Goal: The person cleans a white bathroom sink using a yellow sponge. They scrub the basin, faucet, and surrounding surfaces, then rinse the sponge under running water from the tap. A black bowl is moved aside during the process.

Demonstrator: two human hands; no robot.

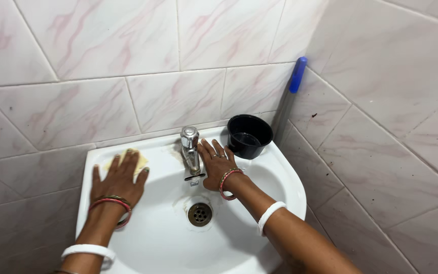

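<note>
yellow cloth (122, 158) lies left of the tap (190, 152) under the flat left hand (119, 178); right hand (216, 163) rests spread beside the tap; firm, even pressure suits.

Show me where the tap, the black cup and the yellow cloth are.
tap (190, 152), head view, on its metal body.
black cup (249, 136), head view, on its front wall.
yellow cloth (111, 163), head view, on the edge showing beside the left hand (119, 178).

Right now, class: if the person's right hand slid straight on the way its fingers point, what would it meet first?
The right hand lies flat on the sink rim beside the tap, fingers aimed at the back wall. It would probably meet the tiled wall first, passing left of the black cup; depth is unclear.
</note>
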